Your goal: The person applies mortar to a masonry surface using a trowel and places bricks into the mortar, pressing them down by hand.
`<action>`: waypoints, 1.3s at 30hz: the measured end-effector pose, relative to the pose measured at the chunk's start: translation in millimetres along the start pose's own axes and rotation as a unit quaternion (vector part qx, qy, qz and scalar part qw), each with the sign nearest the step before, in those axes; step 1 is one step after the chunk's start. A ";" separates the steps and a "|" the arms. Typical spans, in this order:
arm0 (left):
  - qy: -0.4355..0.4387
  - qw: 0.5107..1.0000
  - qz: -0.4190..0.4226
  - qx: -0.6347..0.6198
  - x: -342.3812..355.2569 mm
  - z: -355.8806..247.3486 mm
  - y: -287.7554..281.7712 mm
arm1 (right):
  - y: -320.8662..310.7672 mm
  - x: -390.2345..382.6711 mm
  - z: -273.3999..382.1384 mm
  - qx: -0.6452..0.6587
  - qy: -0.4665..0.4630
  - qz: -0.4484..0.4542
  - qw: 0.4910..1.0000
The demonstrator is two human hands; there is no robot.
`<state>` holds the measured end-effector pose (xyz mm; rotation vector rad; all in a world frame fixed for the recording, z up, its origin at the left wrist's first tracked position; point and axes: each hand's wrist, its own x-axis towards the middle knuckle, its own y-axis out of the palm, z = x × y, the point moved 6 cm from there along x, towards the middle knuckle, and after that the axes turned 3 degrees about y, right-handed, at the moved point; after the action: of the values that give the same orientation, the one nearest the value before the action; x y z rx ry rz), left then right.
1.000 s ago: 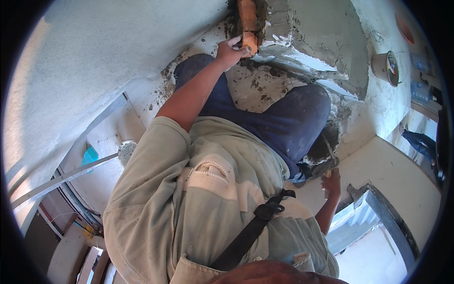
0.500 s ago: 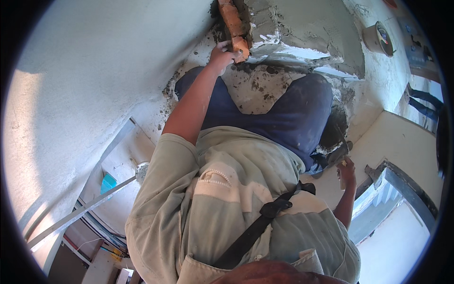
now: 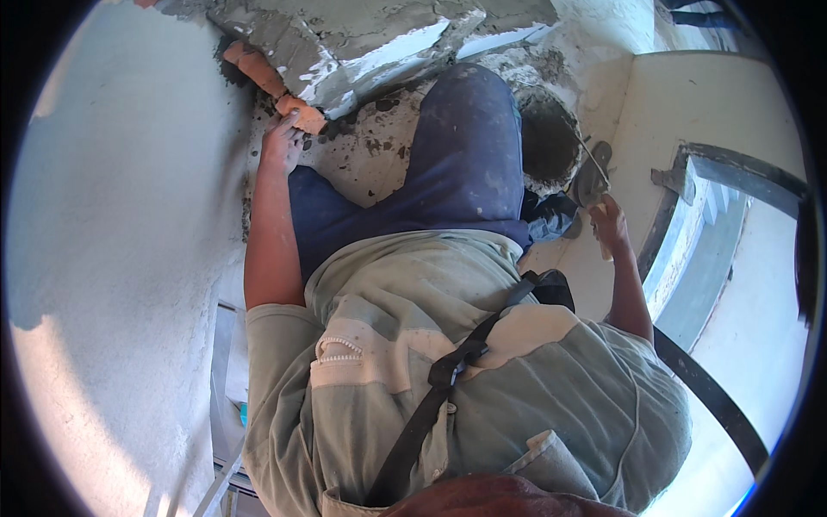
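My left hand is closed on a broken orange brick piece at the end of a short column of orange pieces, beside a rough, grey-plastered block. My right hand grips the pale handle of a thin metal tool, probably a trowel, whose far end reaches toward a round, dark mortar container beside my raised knee. A sandal shows just beyond that hand. The tool's tip is too small to make out.
A white wall rises close on my left. The floor between wall and knee is spattered with mortar. At my right are a pale ledge and a dark-framed opening. Dark-clad legs of someone, partly cropped, show at top right.
The view has swung, so the brick, block and left hand now appear further left and my right knee is more central. Both hands keep their grips.
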<state>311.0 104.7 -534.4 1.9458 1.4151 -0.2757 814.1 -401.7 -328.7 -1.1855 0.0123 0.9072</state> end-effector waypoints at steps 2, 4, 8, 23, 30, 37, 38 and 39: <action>-0.059 0.998 -0.011 -0.034 -13.5 5.2 12.0 | 13.8 -13.5 -9.8 -0.042 -0.054 -0.071 0.995; -0.072 0.997 0.004 -0.036 -28.5 -3.8 5.3 | 41.8 -26.1 -13.0 -0.006 -0.008 -0.069 0.998; -0.076 0.987 -0.008 -0.144 -75.7 -20.7 32.1 | 83.7 -57.2 -65.6 -0.009 0.004 -0.097 0.995; 0.238 0.958 0.083 -0.135 -168.3 -83.8 75.9 | -16.6 -34.6 -10.6 -0.058 -0.151 -0.257 0.953; 0.250 0.959 0.083 -0.101 -203.6 -80.2 74.5 | 41.8 -2.3 234.3 0.161 -0.259 -0.066 0.950; 0.264 0.919 0.004 -0.292 -226.1 -75.8 26.0 | 120.5 -41.3 403.9 0.121 -0.406 0.056 0.904; 0.292 0.920 -0.015 -0.261 -229.0 -73.6 14.2 | 123.1 -55.0 420.9 0.179 -0.440 0.056 0.878; 0.320 0.919 -0.031 -0.227 -230.3 -75.8 4.8 | 125.3 -67.6 436.9 0.236 -0.472 0.055 0.847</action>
<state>211.0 -19.1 -351.5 1.6543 1.7447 0.6739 502.0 -84.6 -213.8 -0.1946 -0.4739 1.4168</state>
